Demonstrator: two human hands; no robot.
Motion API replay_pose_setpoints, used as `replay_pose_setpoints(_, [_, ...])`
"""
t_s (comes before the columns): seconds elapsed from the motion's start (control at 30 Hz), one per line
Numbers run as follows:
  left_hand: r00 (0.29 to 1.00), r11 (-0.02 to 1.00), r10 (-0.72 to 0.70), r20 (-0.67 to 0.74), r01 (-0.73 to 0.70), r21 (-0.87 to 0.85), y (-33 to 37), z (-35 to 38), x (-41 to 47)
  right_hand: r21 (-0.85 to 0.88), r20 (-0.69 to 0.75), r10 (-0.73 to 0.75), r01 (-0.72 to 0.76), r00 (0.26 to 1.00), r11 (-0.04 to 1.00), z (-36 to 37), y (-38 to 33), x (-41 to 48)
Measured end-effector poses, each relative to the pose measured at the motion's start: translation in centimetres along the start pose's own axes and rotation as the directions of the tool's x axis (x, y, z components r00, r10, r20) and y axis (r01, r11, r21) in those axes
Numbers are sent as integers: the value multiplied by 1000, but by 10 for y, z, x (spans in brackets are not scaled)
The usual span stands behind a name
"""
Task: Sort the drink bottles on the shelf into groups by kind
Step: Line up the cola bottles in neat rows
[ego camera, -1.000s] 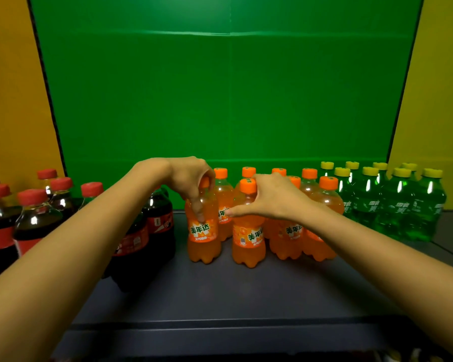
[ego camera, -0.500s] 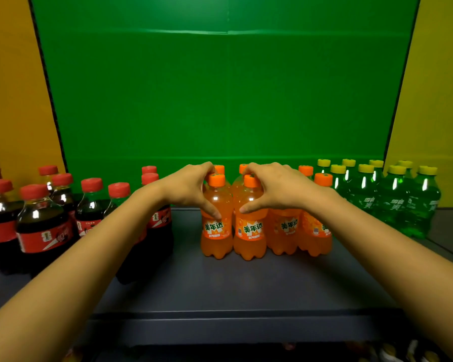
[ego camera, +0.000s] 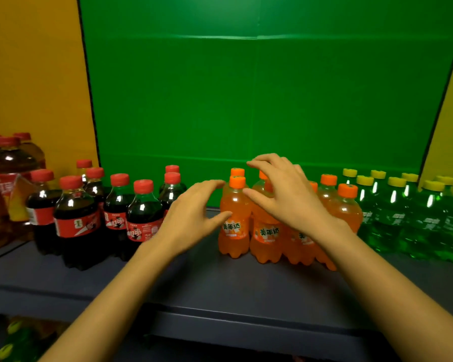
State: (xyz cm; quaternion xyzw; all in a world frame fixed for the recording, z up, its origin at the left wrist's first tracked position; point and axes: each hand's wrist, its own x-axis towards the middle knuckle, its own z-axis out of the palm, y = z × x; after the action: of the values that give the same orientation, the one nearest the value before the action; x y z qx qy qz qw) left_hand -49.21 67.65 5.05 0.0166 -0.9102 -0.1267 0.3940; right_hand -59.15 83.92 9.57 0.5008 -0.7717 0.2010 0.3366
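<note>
- Left hand [ego camera: 194, 218] lies open, fingers straight and spread. Its thumb tip is at the side of the front orange bottle [ego camera: 234, 218], though I cannot tell whether it touches. The right hand [ego camera: 288, 197] is open too, fingers loosely bent over the caps of the orange bottles [ego camera: 345, 207], holding nothing.
- A green panel [ego camera: 246, 100] fills the back of the bay, with a horizontal crease high up, and yellow walls [ego camera: 32, 74] flank it on both sides.
- A dark grey-blue shelf [ego camera: 220, 283] carries every bottle, and its front lip runs across the lower frame.
- Cola bottles [ego camera: 76, 220] with red caps and red labels stand upright in a loose cluster on the left half, with a strip of bare shelf between them and the orange group.
- Green bottles [ego camera: 392, 218] with yellow caps stand packed at the right end, just beside the orange group.
- The orange bottles stand upright in a tight cluster at the centre, labels facing forward.
- Amber jugs [ego camera: 8, 163] with red caps stand at the far left, beside the cola.
- Below the shelf, at the bottom left, yellow-capped bottles [ego camera: 13, 327] show dimly.
- Half a second ago each hand was wrapped round the shoulder of one of the two front orange bottles. Both hands have since let go and opened, and those two bottles stand side by side at the front of their group.
- More of the left end shows now, including the amber jugs.
</note>
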Motion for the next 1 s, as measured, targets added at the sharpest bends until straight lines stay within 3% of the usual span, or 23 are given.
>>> replay_pose_setpoints(0.1, [917, 996, 38, -397, 0, 95, -5, -15, -38, 331, -65, -10, 31, 998, 943, 15, -23, 0])
replay_pose_setpoints(0.2, [831, 985, -69, -552, 144, 93, -23, -27, -68, 512, 5, 0, -3, 1000, 859, 42, -46, -3])
replay_pose_setpoints(0.4, [945, 981, -139, -295, 172, 89, -64, -24, -80, 649, 271, 135, -285, 953, 705, 100, -79, 13])
replay_pose_setpoints(0.53, [957, 976, -105, -271, 151, 155, -75, -27, -82, 716, 345, 239, -419, 908, 559, 128, -92, 24])
replay_pose_setpoints(0.77, [966, 958, 5, -259, 70, 278, -90, -33, -80, 685, 215, 412, -437, 885, 582, 144, -100, 20])
replay_pose_setpoints(0.9, [929, 914, 300, -215, -216, 344, -84, -18, -81, 629, 49, 504, -419, 862, 655, 146, -98, 15])
replay_pose_setpoints(0.93, [933, 913, 321, -164, -259, 316, -81, -13, -82, 616, 20, 518, -418, 855, 668, 146, -97, 15])
replay_pose_setpoints(1.0, [974, 962, 218, -60, -204, 182, -73, -6, -85, 591, -10, 541, -431, 841, 682, 148, -96, 16])
